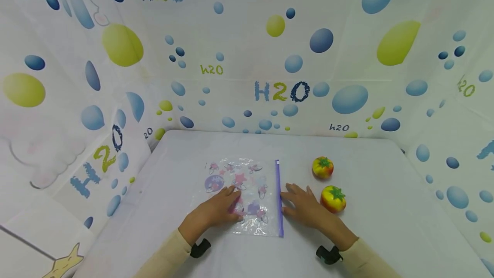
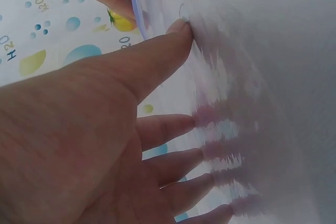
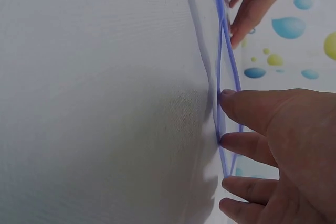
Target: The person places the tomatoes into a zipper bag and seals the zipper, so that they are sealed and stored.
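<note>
Landmark for all positions: the clear plastic bag (image 1: 252, 196), which lies flat on the white-covered table (image 1: 370, 175) in front of the person. Its face carries pink and purple printed figures, including a pink star. The purple zip strip (image 1: 279, 209) runs along the bag's right edge; a small white slider (image 1: 277, 162) sits at the strip's far end. In the right wrist view the strip shows as two purple lines, apart midway along and meeting toward the ends.

Left hand (image 1: 218, 207): on the bag's face, left of its middle. Fingers relaxed and spread, fingertips and thumb touching the film; nothing gripped.

Right hand (image 1: 305, 205): just right of the bag. Thumb and fingers extended and parted, with the thumb tip and at least one fingertip against the zip strip; no grip observed.

Two yellow-and-red fruits with green leafy tops are noted right of the bag, apart from it. The farther fruit (image 1: 322, 167) is level with the bag's far part. The nearer fruit (image 1: 333, 199) is level with its middle, close beside the right hand; contact between them cannot be determined.
</note>
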The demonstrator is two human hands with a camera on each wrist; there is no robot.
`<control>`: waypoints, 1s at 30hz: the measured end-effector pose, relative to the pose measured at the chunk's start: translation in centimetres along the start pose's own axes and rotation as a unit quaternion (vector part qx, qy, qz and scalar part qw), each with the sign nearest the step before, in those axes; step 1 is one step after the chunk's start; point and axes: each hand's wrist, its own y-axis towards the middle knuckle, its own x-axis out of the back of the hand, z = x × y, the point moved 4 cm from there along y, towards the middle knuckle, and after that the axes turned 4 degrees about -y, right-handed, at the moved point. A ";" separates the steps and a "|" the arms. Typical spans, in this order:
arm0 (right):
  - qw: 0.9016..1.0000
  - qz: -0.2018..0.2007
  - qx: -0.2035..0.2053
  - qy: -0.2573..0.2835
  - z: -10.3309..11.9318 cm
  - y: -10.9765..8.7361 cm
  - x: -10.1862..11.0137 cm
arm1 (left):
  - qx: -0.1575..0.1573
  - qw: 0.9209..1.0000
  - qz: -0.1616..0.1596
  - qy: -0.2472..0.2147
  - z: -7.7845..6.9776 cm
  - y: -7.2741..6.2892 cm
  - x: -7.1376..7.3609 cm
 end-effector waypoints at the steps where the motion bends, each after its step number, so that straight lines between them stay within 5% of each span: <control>1: 1.000 -0.001 0.001 -0.001 0.0 0.0 -0.1 | 0.000 1.000 -0.001 -0.001 0.0 0.0 0.0; 30: 1.000 -0.012 -0.022 -0.010 0.4 0.5 -1.1 | -0.009 1.000 -0.014 0.012 -0.8 -0.1 0.0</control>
